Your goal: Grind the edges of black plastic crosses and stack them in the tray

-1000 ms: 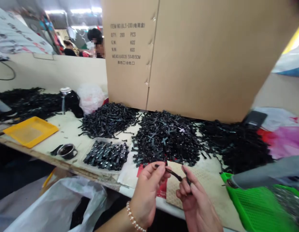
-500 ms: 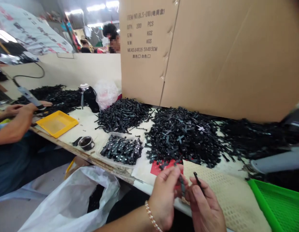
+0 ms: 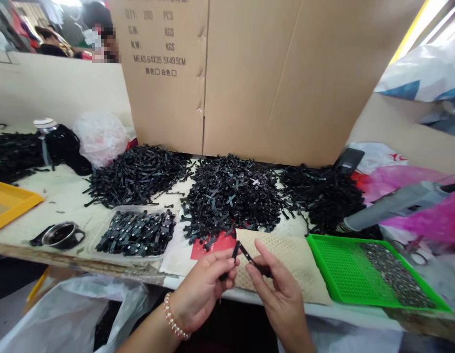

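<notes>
My left hand (image 3: 208, 282), with a beaded bracelet at the wrist, pinches a small black strip (image 3: 235, 251) near the table's front edge. Just to the right, my right hand (image 3: 278, 294) holds another black strip (image 3: 246, 253) between thumb and fingers. The upper ends of the two strips meet or nearly meet. Beneath and behind the hands lie a tan textured mat (image 3: 297, 264) and a red piece (image 3: 216, 247). A pile of black cross-shaped parts (image 3: 234, 196) rises beyond them.
Left of the hands stand a clear tray (image 3: 91, 245) of black parts, a metal cup (image 3: 62, 235) and a yellow tray (image 3: 14, 203). At right are a green tray (image 3: 348, 269) with small metal pieces and a grey tool (image 3: 392, 203). A cardboard box (image 3: 249, 83) stands behind.
The view has swung right, bringing the whole green tray in and taking the co-worker's arms out. The strips in my hands have come together at their tips.
</notes>
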A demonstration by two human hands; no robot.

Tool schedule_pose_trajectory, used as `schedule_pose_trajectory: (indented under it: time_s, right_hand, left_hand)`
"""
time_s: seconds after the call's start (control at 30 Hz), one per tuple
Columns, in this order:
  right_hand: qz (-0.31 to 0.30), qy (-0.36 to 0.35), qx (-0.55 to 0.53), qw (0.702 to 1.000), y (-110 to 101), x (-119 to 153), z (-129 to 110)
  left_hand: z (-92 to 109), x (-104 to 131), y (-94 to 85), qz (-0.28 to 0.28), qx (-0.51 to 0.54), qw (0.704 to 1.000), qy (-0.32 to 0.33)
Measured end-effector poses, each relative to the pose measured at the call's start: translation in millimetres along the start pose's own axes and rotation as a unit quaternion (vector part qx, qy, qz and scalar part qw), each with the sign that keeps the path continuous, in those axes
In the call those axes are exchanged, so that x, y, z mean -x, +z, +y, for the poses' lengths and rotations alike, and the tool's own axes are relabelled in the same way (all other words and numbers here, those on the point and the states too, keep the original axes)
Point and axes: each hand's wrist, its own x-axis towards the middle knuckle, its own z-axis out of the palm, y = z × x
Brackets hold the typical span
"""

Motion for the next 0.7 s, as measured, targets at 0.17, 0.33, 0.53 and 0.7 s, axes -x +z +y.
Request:
schedule_pose_trajectory:
  time_s: [0.17, 0.33, 0.53, 0.7]
  right_hand:
    - [0.021, -0.027, 0.038, 0.999, 1, 8, 1]
    - [-0.001, -0.056, 0.051, 0.997, -2, 7, 0]
    - [0.034, -0.075, 0.06, 0.995, -2, 9, 2]
    - [0.005, -0.096, 0.076, 0.992, -3, 12, 9]
  left_hand:
    - [-6, -1, 1.9, 0.002, -0.03, 1.0, 0.003]
    - [-10, -2, 2.2, 0.001, -0.05, 0.999, 0.013]
    - [-12, -3, 7.2, 0.032, -0.014, 0.999, -0.005]
    - [-12, -2, 12.0, 0.037, -0.012, 0.999, -0.011]
